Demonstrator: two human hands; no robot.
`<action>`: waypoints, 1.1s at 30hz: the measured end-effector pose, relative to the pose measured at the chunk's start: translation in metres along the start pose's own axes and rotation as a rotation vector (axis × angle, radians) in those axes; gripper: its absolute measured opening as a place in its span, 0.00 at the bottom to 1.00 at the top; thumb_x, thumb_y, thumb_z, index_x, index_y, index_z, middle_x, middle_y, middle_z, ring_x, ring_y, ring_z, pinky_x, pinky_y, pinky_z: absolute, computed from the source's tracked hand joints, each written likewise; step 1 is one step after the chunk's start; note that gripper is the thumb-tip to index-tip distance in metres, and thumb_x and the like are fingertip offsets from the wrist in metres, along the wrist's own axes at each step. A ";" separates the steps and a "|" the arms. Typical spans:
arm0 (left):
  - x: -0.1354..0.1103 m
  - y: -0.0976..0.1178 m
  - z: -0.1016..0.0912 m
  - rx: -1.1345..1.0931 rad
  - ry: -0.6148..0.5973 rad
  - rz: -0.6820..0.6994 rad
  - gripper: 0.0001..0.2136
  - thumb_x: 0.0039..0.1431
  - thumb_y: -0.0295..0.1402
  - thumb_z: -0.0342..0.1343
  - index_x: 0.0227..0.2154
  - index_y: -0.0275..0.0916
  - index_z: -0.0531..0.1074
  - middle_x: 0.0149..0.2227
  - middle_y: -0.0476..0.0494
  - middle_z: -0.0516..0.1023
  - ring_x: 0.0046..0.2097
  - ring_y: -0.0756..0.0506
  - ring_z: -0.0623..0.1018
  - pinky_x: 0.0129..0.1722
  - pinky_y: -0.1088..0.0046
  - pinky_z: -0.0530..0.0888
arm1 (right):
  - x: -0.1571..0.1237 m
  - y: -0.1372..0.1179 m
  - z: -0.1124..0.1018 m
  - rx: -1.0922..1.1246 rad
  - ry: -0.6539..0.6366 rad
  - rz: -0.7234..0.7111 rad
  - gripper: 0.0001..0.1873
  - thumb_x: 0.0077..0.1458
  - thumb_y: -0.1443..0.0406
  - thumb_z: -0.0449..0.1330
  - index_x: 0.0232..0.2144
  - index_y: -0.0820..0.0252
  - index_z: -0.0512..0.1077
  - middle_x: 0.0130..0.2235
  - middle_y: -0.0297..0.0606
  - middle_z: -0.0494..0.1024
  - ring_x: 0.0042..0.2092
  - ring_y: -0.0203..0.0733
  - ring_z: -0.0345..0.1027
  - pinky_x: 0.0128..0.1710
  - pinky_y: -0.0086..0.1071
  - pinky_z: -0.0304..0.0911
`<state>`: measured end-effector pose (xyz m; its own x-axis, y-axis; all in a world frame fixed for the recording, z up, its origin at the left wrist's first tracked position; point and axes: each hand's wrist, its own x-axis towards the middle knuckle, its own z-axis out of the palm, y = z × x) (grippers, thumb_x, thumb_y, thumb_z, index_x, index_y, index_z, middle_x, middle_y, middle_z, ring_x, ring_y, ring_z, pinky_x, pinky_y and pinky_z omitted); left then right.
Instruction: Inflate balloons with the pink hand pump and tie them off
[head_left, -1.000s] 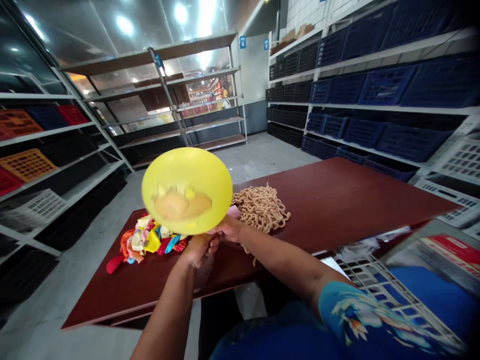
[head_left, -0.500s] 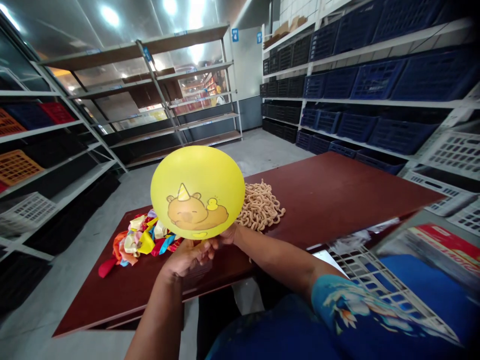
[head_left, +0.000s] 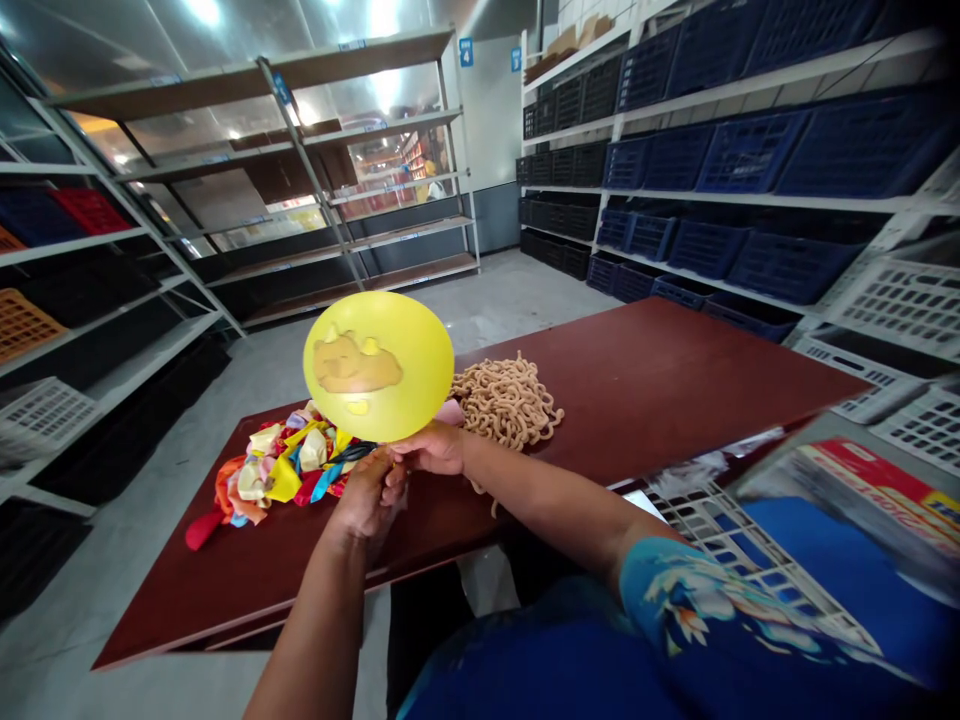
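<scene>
A yellow inflated balloon (head_left: 405,350) with a printed sleeping animal and a small chick is held up over the table. My left hand (head_left: 366,498) is closed beneath it, fingers pinched at its neck. My right hand (head_left: 435,447) is closed at the same spot, touching the underside of the balloon. The neck itself is mostly hidden by my fingers. Left of my hands lies a pile of colourful uninflated balloons (head_left: 283,478). Behind my right forearm sits a heap of beige, twisted cord-like pieces (head_left: 514,405).
The dark red table (head_left: 645,370) stretches under everything. At its right front are a white plastic basket (head_left: 739,530) and a red-and-yellow printed package (head_left: 885,490). Shelves with navy crates (head_left: 750,150) stand on the right; a metal rack (head_left: 375,240) stands at the back.
The balloon has turned, so its print faces further left, and it looks smaller. Both hands have shifted slightly left and up in view, still at the balloon's neck.
</scene>
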<state>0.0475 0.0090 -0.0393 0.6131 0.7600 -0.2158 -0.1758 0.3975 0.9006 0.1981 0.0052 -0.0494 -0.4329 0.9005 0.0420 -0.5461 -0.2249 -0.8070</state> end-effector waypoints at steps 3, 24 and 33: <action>0.006 0.004 0.005 -0.105 0.016 0.020 0.11 0.52 0.36 0.57 0.27 0.37 0.60 0.18 0.57 0.56 0.16 0.58 0.54 0.14 0.85 0.48 | -0.020 -0.031 -0.009 -0.302 0.135 0.103 0.14 0.38 0.67 0.66 0.32 0.61 0.73 0.33 0.36 0.74 0.35 0.34 0.67 0.37 0.30 0.64; 0.018 -0.003 0.007 -0.307 0.067 0.075 0.09 0.51 0.32 0.57 0.29 0.37 0.61 0.22 0.54 0.60 0.18 0.57 0.59 0.14 0.85 0.53 | -0.110 -0.112 -0.068 -1.700 0.629 0.102 0.09 0.45 0.63 0.57 0.22 0.61 0.75 0.21 0.31 0.72 0.25 0.31 0.61 0.26 0.25 0.51; 0.018 0.007 0.012 -0.343 0.085 0.082 0.10 0.50 0.32 0.59 0.29 0.36 0.62 0.25 0.51 0.66 0.20 0.57 0.63 0.15 0.85 0.55 | -0.103 -0.147 -0.043 -1.163 0.582 -0.035 0.14 0.45 0.57 0.61 0.31 0.62 0.74 0.22 0.33 0.74 0.21 0.29 0.60 0.22 0.25 0.56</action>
<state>0.0670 0.0194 -0.0319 0.5225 0.8308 -0.1920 -0.4785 0.4720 0.7404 0.3537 -0.0384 0.0397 0.1021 0.9935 0.0495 0.5145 -0.0101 -0.8574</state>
